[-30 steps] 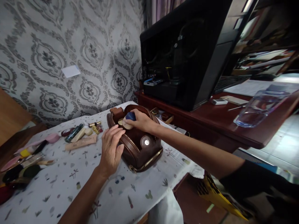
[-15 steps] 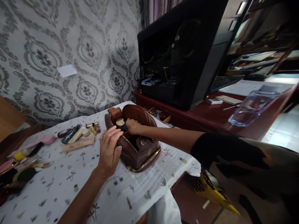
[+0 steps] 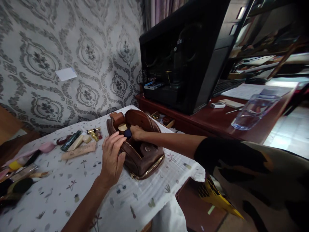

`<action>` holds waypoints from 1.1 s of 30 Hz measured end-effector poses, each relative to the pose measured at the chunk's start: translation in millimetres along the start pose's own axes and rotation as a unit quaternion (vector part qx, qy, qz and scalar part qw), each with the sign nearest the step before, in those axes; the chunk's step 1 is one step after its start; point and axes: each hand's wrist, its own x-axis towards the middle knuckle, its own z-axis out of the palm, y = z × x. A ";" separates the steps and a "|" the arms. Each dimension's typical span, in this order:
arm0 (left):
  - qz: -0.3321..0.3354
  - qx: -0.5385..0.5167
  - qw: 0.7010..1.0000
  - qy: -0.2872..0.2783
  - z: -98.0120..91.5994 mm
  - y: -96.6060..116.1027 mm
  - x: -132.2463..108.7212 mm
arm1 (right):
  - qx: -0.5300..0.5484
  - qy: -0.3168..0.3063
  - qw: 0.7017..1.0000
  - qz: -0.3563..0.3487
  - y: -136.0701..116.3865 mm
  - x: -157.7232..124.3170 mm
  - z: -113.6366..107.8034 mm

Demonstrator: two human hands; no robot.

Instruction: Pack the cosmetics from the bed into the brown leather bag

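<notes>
Into the open brown bag [image 3: 142,166] near the right edge of the cloth-covered tabletop [image 3: 91,180] our right hand [image 3: 137,132] has sunk, while our left hand [image 3: 112,156], unclenched against its side, apparently steadies it; we cannot tell whether the right grips the blue item [image 3: 127,132]. Patterned wallpaper [image 3: 90,53] rises beyond.

bare left hand [image 3: 113,156]: fingers slightly curved, thumb apart | left forearm [image 3: 90,199]: slanting back from it | bare right hand [image 3: 137,133]: right of left fingertips (its own mostly hidden) | right forearm [image 3: 172,142]: outstretched
</notes>
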 end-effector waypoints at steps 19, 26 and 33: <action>0.012 -0.005 1.000 -0.006 -0.8 0.1 0.9 | -0.038 -0.009 0.999 -0.006 -0.6 0.6 8.5; 0.010 0.004 1.000 -0.008 -0.4 0.9 0.6 | -0.055 -0.012 0.995 -0.081 5.8 0.6 20.2; 0.009 0.003 1.000 -0.004 0.5 1.0 0.9 | -0.087 -0.016 0.989 -0.114 8.9 12.4 34.4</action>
